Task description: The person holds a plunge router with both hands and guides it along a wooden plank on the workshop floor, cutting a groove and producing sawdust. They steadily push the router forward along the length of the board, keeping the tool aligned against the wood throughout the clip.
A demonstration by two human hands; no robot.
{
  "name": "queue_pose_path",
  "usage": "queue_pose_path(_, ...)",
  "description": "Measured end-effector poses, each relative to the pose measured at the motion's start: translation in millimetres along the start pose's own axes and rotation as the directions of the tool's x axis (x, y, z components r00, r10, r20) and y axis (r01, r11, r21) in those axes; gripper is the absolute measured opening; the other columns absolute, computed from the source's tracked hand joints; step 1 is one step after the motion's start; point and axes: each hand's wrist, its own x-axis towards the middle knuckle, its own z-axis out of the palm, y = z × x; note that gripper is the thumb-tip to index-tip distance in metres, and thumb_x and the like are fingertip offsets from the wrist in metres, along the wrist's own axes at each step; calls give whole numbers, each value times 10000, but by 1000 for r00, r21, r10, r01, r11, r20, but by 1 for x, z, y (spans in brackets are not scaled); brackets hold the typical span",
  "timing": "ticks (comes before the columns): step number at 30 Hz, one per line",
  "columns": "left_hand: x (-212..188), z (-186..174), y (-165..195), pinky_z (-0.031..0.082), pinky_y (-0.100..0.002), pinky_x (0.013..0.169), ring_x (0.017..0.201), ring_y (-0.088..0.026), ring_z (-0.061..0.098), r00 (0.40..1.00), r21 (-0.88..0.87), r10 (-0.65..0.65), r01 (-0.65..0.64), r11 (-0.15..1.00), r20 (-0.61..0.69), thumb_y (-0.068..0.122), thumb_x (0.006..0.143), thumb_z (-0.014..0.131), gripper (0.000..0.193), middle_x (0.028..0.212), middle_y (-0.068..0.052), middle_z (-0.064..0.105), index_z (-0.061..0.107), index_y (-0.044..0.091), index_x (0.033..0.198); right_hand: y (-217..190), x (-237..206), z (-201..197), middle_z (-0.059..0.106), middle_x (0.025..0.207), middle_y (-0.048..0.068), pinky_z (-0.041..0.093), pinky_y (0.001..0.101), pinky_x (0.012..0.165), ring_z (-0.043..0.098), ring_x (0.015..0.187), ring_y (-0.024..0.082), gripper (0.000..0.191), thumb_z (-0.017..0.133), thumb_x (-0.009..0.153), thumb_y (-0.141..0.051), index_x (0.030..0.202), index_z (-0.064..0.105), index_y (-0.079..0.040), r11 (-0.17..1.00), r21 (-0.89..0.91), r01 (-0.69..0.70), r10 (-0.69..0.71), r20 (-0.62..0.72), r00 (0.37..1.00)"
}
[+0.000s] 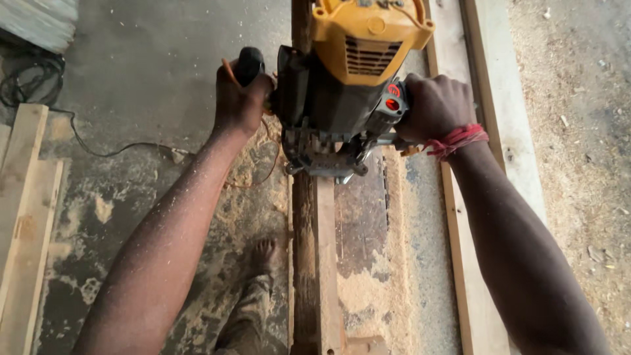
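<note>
A yellow and black power router [348, 72] stands on a long narrow wooden beam [315, 263] that runs away from me. My left hand [240, 98] grips the router's black left handle. On the other side, my right hand [434, 105] is wrapped around the right handle beside a red button; a red thread band circles that wrist. The router's base sits on the beam's top face. Fine sawdust covers both forearms.
Sawdust lies heaped on the dark board [368, 263] right of the beam. A pale plank [473, 289] runs along further right. Stacked light planks [23, 217] lie at the left. A black cable [98, 148] trails over the concrete floor. My bare foot [263, 253] stands beside the beam.
</note>
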Motion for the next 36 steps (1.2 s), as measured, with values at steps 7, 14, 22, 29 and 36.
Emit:
queue_pose_path(7, -4, -4, 2, 362, -306, 520, 571, -108, 499, 1000, 32, 4, -5, 999, 23, 170, 830, 594, 211, 620, 18, 514, 480, 67, 685, 2, 0, 7, 729, 760, 118, 561, 468, 640, 701, 652, 348, 268, 796, 722, -304, 927, 735, -142, 1000, 7, 28, -27, -98, 995)
queue_pose_path(14, -3, -4, 1, 356, -305, 531, 581, -113, 497, 1000, 13, 8, -9, 1000, 30, 170, 829, 595, 187, 630, 16, 506, 500, 66, 706, 2, 2, 10, 721, 712, 121, 561, 450, 649, 712, 616, 315, 323, 815, 753, -372, 940, 726, -124, 1000, -7, -1, 0, -84, 996)
queue_pose_path(22, -4, -7, -6, 451, -292, 525, 592, -113, 574, 999, -41, -35, 36, 999, 16, 197, 842, 618, 162, 686, 2, 583, 564, 51, 796, 0, 4, 14, 718, 702, 106, 543, 460, 628, 708, 606, 289, 343, 841, 734, -403, 907, 729, -130, 999, -33, 13, -17, -119, 993)
queue_pose_path(29, -7, -5, -16, 519, -285, 512, 600, -117, 621, 997, -104, -81, 83, 991, 17, 214, 843, 619, 168, 727, -6, 612, 595, 48, 845, 1, 3, 13, 723, 765, 107, 549, 459, 646, 705, 637, 306, 343, 825, 727, -360, 944, 727, -113, 1000, 2, 29, -29, -108, 994)
queue_pose_path(36, -6, -6, -18, 521, -282, 570, 620, -137, 616, 998, -65, -56, 58, 996, 34, 216, 870, 630, 177, 720, -30, 611, 602, 43, 846, -1, 1, 17, 719, 747, 101, 531, 467, 633, 702, 613, 289, 380, 849, 702, -378, 947, 726, -115, 1000, 6, 13, -13, -132, 991)
